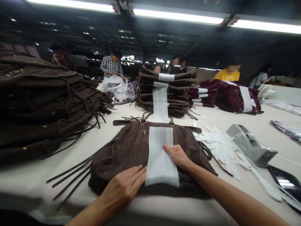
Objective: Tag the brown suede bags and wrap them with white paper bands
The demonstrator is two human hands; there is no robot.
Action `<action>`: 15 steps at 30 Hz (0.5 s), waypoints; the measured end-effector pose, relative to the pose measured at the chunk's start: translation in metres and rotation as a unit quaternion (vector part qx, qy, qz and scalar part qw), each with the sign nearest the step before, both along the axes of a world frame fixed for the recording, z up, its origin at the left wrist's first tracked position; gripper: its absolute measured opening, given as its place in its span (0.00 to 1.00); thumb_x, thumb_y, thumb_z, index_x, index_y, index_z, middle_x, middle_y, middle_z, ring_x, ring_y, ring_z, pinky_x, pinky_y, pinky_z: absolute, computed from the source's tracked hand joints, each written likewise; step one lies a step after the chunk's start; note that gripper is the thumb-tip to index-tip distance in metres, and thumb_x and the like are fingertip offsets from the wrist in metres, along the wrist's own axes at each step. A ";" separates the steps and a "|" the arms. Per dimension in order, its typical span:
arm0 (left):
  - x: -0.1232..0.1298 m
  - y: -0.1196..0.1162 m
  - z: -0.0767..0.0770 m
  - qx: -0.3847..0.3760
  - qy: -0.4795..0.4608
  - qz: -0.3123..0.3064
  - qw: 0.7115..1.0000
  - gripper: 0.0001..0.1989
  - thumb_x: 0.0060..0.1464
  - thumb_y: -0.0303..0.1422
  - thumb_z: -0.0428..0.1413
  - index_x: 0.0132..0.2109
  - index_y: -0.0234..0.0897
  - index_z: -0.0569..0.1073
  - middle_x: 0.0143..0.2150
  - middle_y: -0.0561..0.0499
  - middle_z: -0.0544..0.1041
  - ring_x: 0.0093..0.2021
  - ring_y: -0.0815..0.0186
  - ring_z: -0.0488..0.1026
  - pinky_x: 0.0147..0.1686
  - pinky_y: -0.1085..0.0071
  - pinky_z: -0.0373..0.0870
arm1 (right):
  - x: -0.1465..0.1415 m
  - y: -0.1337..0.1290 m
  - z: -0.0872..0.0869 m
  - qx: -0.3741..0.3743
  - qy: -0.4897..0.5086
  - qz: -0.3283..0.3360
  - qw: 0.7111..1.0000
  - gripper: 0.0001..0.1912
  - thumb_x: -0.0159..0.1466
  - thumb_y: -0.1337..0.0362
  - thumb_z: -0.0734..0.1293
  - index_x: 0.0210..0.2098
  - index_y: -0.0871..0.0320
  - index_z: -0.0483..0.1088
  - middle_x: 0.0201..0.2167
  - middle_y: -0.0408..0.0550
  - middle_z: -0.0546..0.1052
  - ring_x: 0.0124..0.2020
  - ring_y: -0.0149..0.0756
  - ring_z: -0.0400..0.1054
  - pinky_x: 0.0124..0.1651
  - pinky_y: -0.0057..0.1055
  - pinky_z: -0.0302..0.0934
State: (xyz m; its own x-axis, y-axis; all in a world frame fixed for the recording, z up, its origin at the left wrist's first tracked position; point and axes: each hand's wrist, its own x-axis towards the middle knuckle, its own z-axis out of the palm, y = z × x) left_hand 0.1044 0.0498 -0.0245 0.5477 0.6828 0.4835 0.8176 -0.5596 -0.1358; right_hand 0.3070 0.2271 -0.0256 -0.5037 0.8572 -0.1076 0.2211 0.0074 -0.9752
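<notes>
A dark brown bag (127,147) lies flat on the pale table, its handles pointing away from me and its thin straps trailing to the left. Down its middle runs a white strip (161,163). Beyond the handles another white strip (160,105) hangs against a stack of brown bags. My left hand (127,185) rests on the bag with its fingers stretched out beside the strip's left edge. On the strip's right side lies my right hand (177,155), its thumb and fingers resting flat on the strip.
Brown bags (44,110) are heaped at the left; a brown stack (166,94) stands behind. Maroon bags (232,97) lie at the back right. Nearer are white strips (221,142), a grey tape dispenser (251,144) and a phone (287,182). Several people stand farther back.
</notes>
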 end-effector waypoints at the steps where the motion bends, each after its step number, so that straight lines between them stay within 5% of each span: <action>1: 0.001 -0.002 0.004 -0.022 -0.019 0.013 0.999 0.28 0.57 0.22 0.47 0.65 0.29 0.57 0.56 0.41 0.73 0.55 0.59 0.72 0.54 0.65 0.71 | 0.001 -0.001 -0.003 0.004 0.012 -0.011 1.000 0.33 0.48 0.33 0.65 0.19 0.61 0.64 0.17 0.45 0.65 0.19 0.28 0.55 0.21 0.27 0.48; 5: 0.001 0.000 0.033 -0.138 -0.060 0.048 0.987 0.40 0.54 0.33 0.56 0.69 0.34 0.46 0.55 0.43 0.74 0.50 0.60 0.74 0.48 0.70 0.73 | 0.000 -0.001 -0.012 0.034 0.002 -0.036 0.999 0.27 0.53 0.40 0.66 0.21 0.61 0.65 0.17 0.44 0.66 0.19 0.29 0.55 0.22 0.27 0.48; 7: 0.003 0.011 0.052 -0.198 -0.030 0.060 0.978 0.33 0.55 0.38 0.57 0.65 0.41 0.57 0.50 0.46 0.76 0.43 0.60 0.77 0.41 0.69 0.74 | -0.002 -0.002 -0.014 0.080 -0.044 -0.056 0.994 0.23 0.55 0.45 0.65 0.20 0.60 0.65 0.17 0.44 0.66 0.19 0.30 0.56 0.22 0.27 0.48; 9: 0.008 0.028 0.070 -0.264 0.025 0.070 0.962 0.15 0.60 0.41 0.53 0.51 0.43 0.73 0.40 0.49 0.78 0.34 0.61 0.77 0.33 0.69 0.73 | -0.002 -0.004 -0.012 0.141 -0.116 -0.090 0.979 0.20 0.57 0.50 0.65 0.19 0.59 0.64 0.17 0.43 0.67 0.20 0.30 0.57 0.23 0.27 0.46; 12: 0.021 0.055 0.087 -0.311 0.084 0.067 0.945 0.17 0.62 0.40 0.50 0.31 0.38 0.76 0.31 0.49 0.75 0.29 0.62 0.74 0.30 0.69 0.70 | -0.001 -0.009 -0.005 0.205 -0.216 -0.140 0.944 0.17 0.59 0.55 0.66 0.19 0.59 0.66 0.18 0.43 0.70 0.22 0.31 0.60 0.26 0.27 0.45; 15: 0.036 0.076 0.086 -0.298 0.070 0.034 0.952 0.11 0.57 0.41 0.57 0.37 0.37 0.76 0.39 0.46 0.76 0.40 0.57 0.75 0.37 0.66 0.73 | 0.000 -0.011 0.002 0.212 -0.263 -0.158 0.928 0.17 0.60 0.55 0.66 0.20 0.58 0.68 0.19 0.43 0.71 0.22 0.31 0.60 0.27 0.27 0.45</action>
